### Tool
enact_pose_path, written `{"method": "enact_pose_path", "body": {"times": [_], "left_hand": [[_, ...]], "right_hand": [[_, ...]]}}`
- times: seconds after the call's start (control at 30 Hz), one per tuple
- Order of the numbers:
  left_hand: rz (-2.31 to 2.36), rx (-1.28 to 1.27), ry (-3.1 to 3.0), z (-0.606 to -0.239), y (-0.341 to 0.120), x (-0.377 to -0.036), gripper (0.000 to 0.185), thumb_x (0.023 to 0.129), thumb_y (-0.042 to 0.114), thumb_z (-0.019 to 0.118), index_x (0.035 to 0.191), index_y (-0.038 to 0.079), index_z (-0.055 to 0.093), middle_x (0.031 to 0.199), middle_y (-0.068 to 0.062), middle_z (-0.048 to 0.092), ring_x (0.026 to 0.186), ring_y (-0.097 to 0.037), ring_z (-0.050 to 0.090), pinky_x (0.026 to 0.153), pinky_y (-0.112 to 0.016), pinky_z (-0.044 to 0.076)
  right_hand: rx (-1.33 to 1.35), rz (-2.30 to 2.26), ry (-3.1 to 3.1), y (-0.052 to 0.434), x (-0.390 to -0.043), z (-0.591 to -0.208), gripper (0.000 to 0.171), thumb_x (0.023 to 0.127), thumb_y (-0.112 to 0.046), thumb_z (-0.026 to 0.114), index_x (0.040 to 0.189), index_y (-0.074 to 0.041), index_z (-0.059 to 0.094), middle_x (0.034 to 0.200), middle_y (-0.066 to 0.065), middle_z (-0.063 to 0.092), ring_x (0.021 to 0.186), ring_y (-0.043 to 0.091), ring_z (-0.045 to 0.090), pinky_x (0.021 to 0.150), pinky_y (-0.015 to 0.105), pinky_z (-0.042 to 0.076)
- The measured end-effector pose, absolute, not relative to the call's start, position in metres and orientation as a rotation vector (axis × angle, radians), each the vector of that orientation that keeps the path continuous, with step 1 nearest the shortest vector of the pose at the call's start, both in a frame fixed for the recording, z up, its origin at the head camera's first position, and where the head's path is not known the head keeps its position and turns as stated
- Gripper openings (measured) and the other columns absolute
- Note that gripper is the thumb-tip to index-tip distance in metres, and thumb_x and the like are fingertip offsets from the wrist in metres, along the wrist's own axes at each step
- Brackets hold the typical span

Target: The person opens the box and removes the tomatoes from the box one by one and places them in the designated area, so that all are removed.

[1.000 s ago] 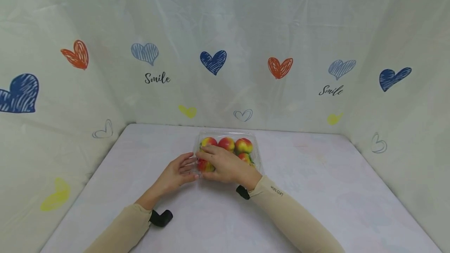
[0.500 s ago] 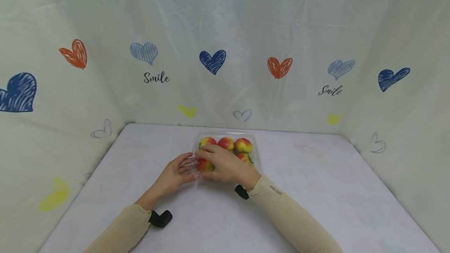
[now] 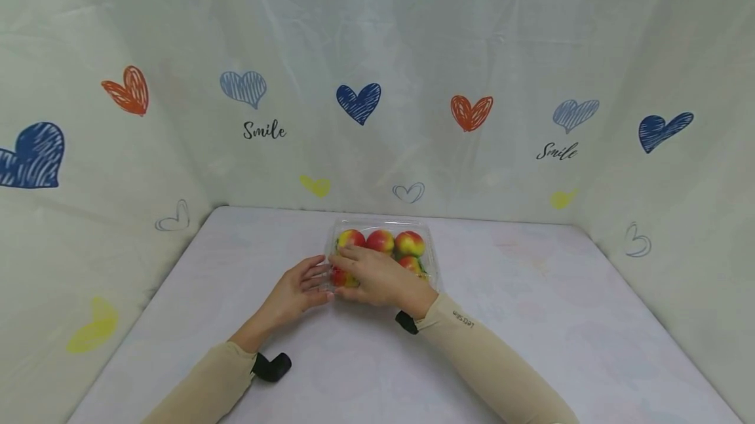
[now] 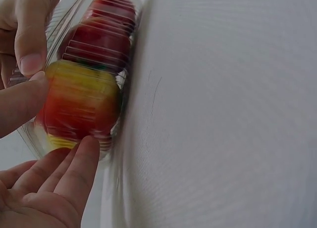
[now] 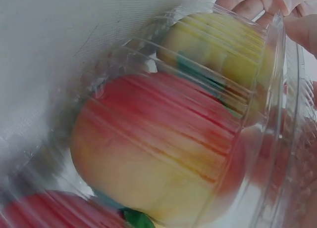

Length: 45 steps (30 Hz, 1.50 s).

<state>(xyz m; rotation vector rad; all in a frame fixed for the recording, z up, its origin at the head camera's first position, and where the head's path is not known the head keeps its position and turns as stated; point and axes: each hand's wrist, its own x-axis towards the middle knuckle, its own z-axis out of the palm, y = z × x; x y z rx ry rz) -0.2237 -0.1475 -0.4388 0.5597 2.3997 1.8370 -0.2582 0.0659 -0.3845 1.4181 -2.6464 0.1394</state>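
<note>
A clear plastic clamshell container [image 3: 433,260] holds several red-and-yellow fruits [image 3: 409,243] and sits mid-table. My right hand [image 3: 377,276] lies across its lid, fingers pressing down near the left edge. My left hand [image 3: 295,289] is at the near left corner, pinching it between the thumb above and the fingers at the side. In the left wrist view the left fingers [image 4: 69,171] and thumb [image 4: 20,107] touch the container [image 4: 124,84], and a right fingertip [image 4: 29,45] comes down from above. The right wrist view shows the ribbed container wall [image 5: 84,109] over a fruit [image 5: 153,159].
The white table [image 3: 531,306] is enclosed by a pale curtain [image 3: 413,50] printed with hearts at the back and both sides. Beige sleeves cover both forearms, with a black camera mount [image 3: 271,366] on the left wrist.
</note>
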Motion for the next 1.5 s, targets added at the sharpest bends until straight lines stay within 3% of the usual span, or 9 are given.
{"method": "enact_pose_path", "body": {"times": [0.2, 0.5, 1.0, 1.2, 1.33, 1.43, 1.5], "left_hand": [[1.824, 0.600, 2.458, -0.440, -0.147, -0.225, 0.079, 0.080, 0.014, 0.078, 0.140, -0.011, 0.033, 0.131, -0.031, 0.051, 0.116, -0.044, 0.054, 0.091, -0.042, 0.052], [1.846, 0.459, 2.376, -0.439, -0.147, -0.225, 0.078, 0.081, 0.005, 0.075, 0.144, -0.006, 0.031, 0.137, -0.028, 0.047, 0.123, -0.043, 0.049, 0.095, -0.043, 0.049], [1.860, 0.411, 2.368, -0.438, -0.146, -0.224, 0.077, 0.081, 0.006, 0.076, 0.144, -0.003, 0.034, 0.138, -0.027, 0.046, 0.122, -0.043, 0.049, 0.095, -0.045, 0.049], [1.857, 0.380, 2.343, -0.438, -0.148, -0.224, 0.075, 0.082, 0.008, 0.075, 0.144, -0.001, 0.035, 0.140, -0.026, 0.045, 0.124, -0.041, 0.048, 0.097, -0.044, 0.048], [1.873, 0.390, 2.326, -0.438, -0.149, -0.224, 0.075, 0.082, 0.007, 0.075, 0.145, -0.002, 0.033, 0.140, -0.027, 0.044, 0.124, -0.042, 0.048, 0.097, -0.045, 0.047], [1.894, 0.426, 2.314, -0.439, -0.149, -0.224, 0.075, 0.083, 0.005, 0.074, 0.144, -0.004, 0.033, 0.139, -0.029, 0.044, 0.124, -0.043, 0.048, 0.097, -0.044, 0.048], [1.896, 0.446, 2.313, -0.438, -0.149, -0.225, 0.074, 0.083, 0.004, 0.073, 0.144, -0.005, 0.032, 0.139, -0.030, 0.044, 0.124, -0.043, 0.048, 0.097, -0.043, 0.048]], "right_hand": [[1.450, 0.100, -2.593, 0.065, -0.259, -0.384, 0.057, 0.091, -0.041, 0.063, 0.139, -0.012, 0.051, 0.139, 0.008, 0.052, 0.130, 0.020, 0.046, 0.103, 0.033, 0.043], [1.478, 0.079, -2.521, 0.065, -0.261, -0.387, 0.055, 0.091, -0.039, 0.064, 0.136, -0.009, 0.053, 0.135, 0.008, 0.055, 0.127, 0.020, 0.049, 0.103, 0.031, 0.043], [1.442, 0.154, -2.558, 0.064, -0.260, -0.385, 0.055, 0.089, -0.042, 0.066, 0.134, -0.011, 0.055, 0.133, 0.005, 0.056, 0.124, 0.018, 0.050, 0.101, 0.030, 0.045], [1.401, 0.317, -2.640, 0.063, -0.262, -0.383, 0.070, 0.078, -0.050, 0.074, 0.136, -0.016, 0.053, 0.136, 0.007, 0.048, 0.125, 0.019, 0.045, 0.106, 0.031, 0.039], [1.392, 0.268, -2.682, 0.060, -0.267, -0.384, 0.081, 0.075, -0.055, 0.075, 0.141, -0.019, 0.047, 0.144, 0.013, 0.041, 0.134, 0.024, 0.036, 0.113, 0.039, 0.030], [1.387, 0.245, -2.734, 0.058, -0.272, -0.384, 0.079, 0.077, -0.055, 0.073, 0.142, -0.020, 0.046, 0.148, 0.014, 0.037, 0.139, 0.026, 0.030, 0.114, 0.043, 0.027], [1.361, 0.280, -2.796, 0.057, -0.274, -0.382, 0.074, 0.078, -0.054, 0.073, 0.140, -0.022, 0.048, 0.149, 0.013, 0.037, 0.140, 0.025, 0.030, 0.112, 0.042, 0.031]]}}
